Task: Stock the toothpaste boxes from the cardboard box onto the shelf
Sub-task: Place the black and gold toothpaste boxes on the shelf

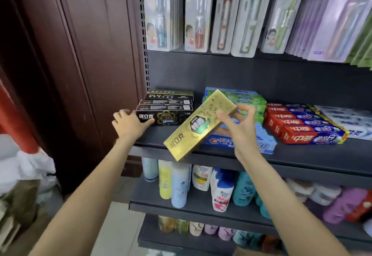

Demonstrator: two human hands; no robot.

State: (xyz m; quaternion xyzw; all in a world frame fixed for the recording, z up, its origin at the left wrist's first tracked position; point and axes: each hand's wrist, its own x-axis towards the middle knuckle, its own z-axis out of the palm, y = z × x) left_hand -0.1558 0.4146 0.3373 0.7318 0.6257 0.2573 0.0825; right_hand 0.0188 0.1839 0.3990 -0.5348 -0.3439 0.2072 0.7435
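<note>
My right hand pinches a gold toothpaste box, held tilted in the air over the front of the dark shelf. My left hand grips the left end of the front black toothpaste box, which lies in a row of three black boxes at the shelf's left end. Blue Crest boxes and green boxes lie behind the gold one. Red and blue boxes fill the space to the right. The cardboard box is out of sight.
Toothbrush packs hang above the shelf. Shampoo and lotion bottles stand on the lower shelves. A dark wooden panel borders the shelving on the left, with white bags on the floor beside it.
</note>
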